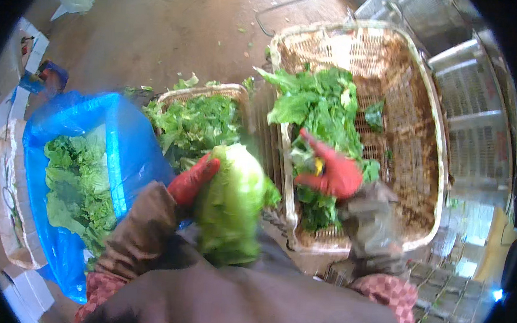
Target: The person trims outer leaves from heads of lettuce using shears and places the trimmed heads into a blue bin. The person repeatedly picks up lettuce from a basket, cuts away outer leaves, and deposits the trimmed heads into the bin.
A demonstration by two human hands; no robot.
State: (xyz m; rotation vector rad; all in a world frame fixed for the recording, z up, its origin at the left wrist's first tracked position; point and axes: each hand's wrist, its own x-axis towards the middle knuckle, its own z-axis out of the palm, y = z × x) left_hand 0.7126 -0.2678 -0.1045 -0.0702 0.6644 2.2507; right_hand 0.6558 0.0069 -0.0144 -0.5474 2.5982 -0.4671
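Note:
My left hand (194,180), in a red glove, grips a head of leafy lettuce (233,204) from its left side. The pale cut base points away from me, and the leaves hang towards my lap. Over the left part of a large wicker-patterned crate (411,171) is my red-gloved right hand (335,173), blurred, with thumb and forefinger spread. A small yellow object (319,166) shows in its palm; its kind is unclear. Loose green leaves (328,103) lie in the crate beneath and beyond that hand.
To my left, a blue plastic bag (131,140) lines a container with lettuce heads (77,186). A smaller crate (232,89) full of leaves (203,122) stands ahead. Stacked crates (471,99) line the right side. Leaf scraps dot the brown floor (173,32).

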